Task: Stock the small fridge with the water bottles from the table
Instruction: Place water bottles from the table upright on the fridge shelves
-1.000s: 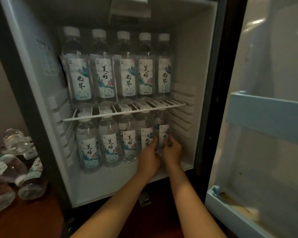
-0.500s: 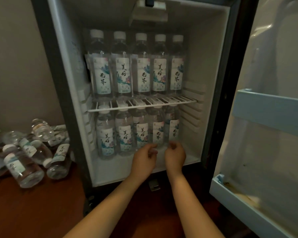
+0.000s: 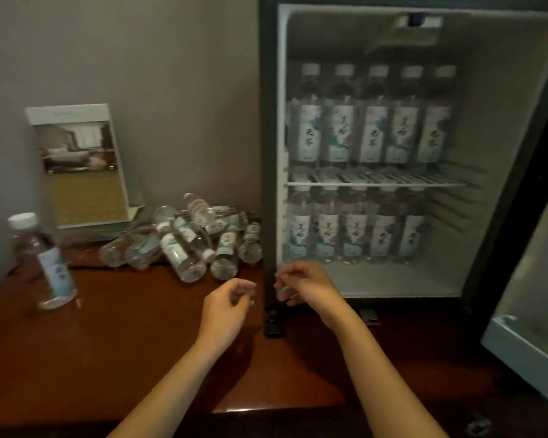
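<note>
Grey wall [image 3: 171, 90] backs a dark, reddish-brown desk [image 3: 92, 343], seen from the head camera looking forward and down.

On the right of the desk stands the small fridge [image 3: 268, 153], its door [image 3: 525, 343] swung out to the right. Inside, a white wire shelf [image 3: 377, 184] carries an upper row of bottles [image 3: 372, 128]: five, upright, white caps up and labels facing out. Under the shelf a lower row of bottles [image 3: 355, 235], also five and upright, stands on the fridge floor towards the back.

Just beside the fridge's left frame lies a pile of bottles [image 3: 184, 245], tumbled on their sides and resting on one another (the exact count cannot be told, as they overlap). Well apart from it, at the far left of the desk, a single bottle [image 3: 46, 263] stands upright. Between the two, further back, a picture card [image 3: 79, 165] leans against the wall.

Both forearms reach in from below. The left grip [image 3: 225, 308] hovers above the desk just in front of the pile, fingers loosely curled and apart from the thumb, with nothing in it. The right grip [image 3: 307, 286] hangs before the lower left corner of the fridge opening, fingers likewise slack, thumb near the forefinger, with nothing in it. The two grips are near each other but not touching, and neither touches a bottle.
</note>
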The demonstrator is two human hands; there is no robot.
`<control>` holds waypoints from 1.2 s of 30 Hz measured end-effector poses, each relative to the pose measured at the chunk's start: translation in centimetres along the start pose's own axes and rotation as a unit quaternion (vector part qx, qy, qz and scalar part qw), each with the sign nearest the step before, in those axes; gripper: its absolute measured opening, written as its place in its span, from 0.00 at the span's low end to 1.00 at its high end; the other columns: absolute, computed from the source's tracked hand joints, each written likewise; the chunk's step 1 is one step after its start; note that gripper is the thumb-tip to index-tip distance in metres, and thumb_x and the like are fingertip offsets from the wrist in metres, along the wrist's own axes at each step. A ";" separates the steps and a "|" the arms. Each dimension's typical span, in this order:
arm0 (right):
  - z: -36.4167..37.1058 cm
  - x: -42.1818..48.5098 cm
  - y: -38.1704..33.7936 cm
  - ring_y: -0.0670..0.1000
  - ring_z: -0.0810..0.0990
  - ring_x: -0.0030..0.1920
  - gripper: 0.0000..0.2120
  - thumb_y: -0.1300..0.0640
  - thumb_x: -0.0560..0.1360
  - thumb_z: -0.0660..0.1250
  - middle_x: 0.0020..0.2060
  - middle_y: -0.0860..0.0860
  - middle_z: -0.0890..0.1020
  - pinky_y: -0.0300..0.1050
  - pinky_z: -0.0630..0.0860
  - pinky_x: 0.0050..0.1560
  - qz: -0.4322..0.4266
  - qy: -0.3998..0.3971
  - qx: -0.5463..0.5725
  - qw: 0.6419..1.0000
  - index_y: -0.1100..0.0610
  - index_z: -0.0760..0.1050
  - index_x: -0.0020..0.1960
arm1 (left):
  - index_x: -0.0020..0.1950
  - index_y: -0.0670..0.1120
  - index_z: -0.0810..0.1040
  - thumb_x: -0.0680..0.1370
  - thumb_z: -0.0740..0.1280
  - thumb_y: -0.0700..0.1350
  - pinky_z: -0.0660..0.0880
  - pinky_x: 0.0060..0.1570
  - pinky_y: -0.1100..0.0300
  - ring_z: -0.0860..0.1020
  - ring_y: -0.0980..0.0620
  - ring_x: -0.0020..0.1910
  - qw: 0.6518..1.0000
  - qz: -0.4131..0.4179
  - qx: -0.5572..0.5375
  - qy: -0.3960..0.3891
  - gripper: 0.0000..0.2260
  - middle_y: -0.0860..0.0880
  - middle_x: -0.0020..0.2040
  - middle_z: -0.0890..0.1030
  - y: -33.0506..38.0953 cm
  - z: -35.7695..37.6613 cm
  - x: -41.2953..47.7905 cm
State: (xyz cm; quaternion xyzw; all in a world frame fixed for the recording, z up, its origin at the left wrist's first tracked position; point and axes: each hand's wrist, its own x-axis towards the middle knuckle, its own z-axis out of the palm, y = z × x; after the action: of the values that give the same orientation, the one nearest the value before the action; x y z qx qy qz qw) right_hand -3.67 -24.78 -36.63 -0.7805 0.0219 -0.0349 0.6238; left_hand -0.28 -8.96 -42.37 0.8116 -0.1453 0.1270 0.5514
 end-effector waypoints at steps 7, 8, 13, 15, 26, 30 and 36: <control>9.1 1.4 -1.1 0.47 0.77 0.31 0.07 0.65 0.79 0.58 0.36 0.50 0.79 0.35 0.70 0.31 -0.015 -0.112 -0.016 0.994 0.58 0.74 0.48 | 0.47 0.49 0.77 0.75 0.64 0.33 0.78 0.44 0.54 0.80 0.54 0.41 0.984 -0.064 0.039 0.159 0.10 0.52 0.41 0.80 -4.7 -10.2 -0.4; 10.4 1.8 -1.1 0.47 0.76 0.31 0.07 0.65 0.79 0.58 0.35 0.49 0.78 0.35 0.70 0.31 -0.013 -0.122 -0.017 0.992 0.58 0.74 0.48 | 0.50 0.48 0.77 0.75 0.64 0.34 0.77 0.45 0.53 0.79 0.51 0.44 0.977 -0.082 0.048 0.188 0.10 0.52 0.43 0.79 -5.5 -11.6 -0.3; 17.4 3.8 -0.8 0.44 0.75 0.29 0.12 0.66 0.78 0.57 0.35 0.49 0.78 0.35 0.70 0.31 -0.003 -0.172 -0.029 0.985 0.53 0.73 0.42 | 0.63 0.41 0.68 0.74 0.68 0.36 0.73 0.52 0.53 0.76 0.45 0.52 0.927 -0.204 0.054 0.308 0.19 0.42 0.60 0.69 -8.7 -17.4 0.4; 20.1 4.4 -0.8 0.45 0.76 0.34 0.12 0.65 0.78 0.58 0.37 0.48 0.78 0.36 0.70 0.35 -0.012 -0.179 -0.035 0.983 0.51 0.74 0.41 | 0.68 0.41 0.62 0.72 0.71 0.38 0.70 0.60 0.49 0.72 0.41 0.59 0.908 -0.244 0.060 0.336 0.28 0.39 0.67 0.64 -9.9 -19.1 1.2; 26.5 7.4 0.4 0.46 0.79 0.50 0.10 0.63 0.76 0.64 0.45 0.47 0.82 0.42 0.75 0.53 -0.071 -0.090 0.024 0.993 0.49 0.78 0.43 | 0.71 0.45 0.62 0.67 0.77 0.48 0.69 0.63 0.49 0.69 0.42 0.67 0.893 -0.267 0.008 0.363 0.38 0.43 0.69 0.69 -14.5 -24.0 7.3; 25.6 7.6 0.5 0.47 0.79 0.48 0.10 0.65 0.76 0.63 0.44 0.49 0.81 0.38 0.75 0.44 -0.029 -0.062 0.117 0.991 0.52 0.77 0.43 | 0.67 0.47 0.65 0.68 0.75 0.51 0.76 0.55 0.49 0.75 0.43 0.59 0.893 -0.257 0.053 0.365 0.32 0.45 0.63 0.75 -15.2 -23.8 7.4; 25.7 7.5 0.6 0.48 0.78 0.53 0.13 0.66 0.74 0.65 0.50 0.48 0.79 0.41 0.77 0.50 -0.041 -0.077 0.094 0.992 0.50 0.76 0.54 | 0.64 0.50 0.70 0.69 0.75 0.49 0.77 0.53 0.54 0.78 0.52 0.55 0.963 -0.190 0.048 0.186 0.26 0.52 0.58 0.78 -14.9 -23.6 5.7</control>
State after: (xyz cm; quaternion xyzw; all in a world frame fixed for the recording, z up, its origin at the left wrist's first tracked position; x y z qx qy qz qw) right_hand 5.89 -0.56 -42.67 -0.7194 -0.0611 -0.0020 0.6919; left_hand 9.52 17.70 -44.55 0.8122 0.1224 0.1756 0.5427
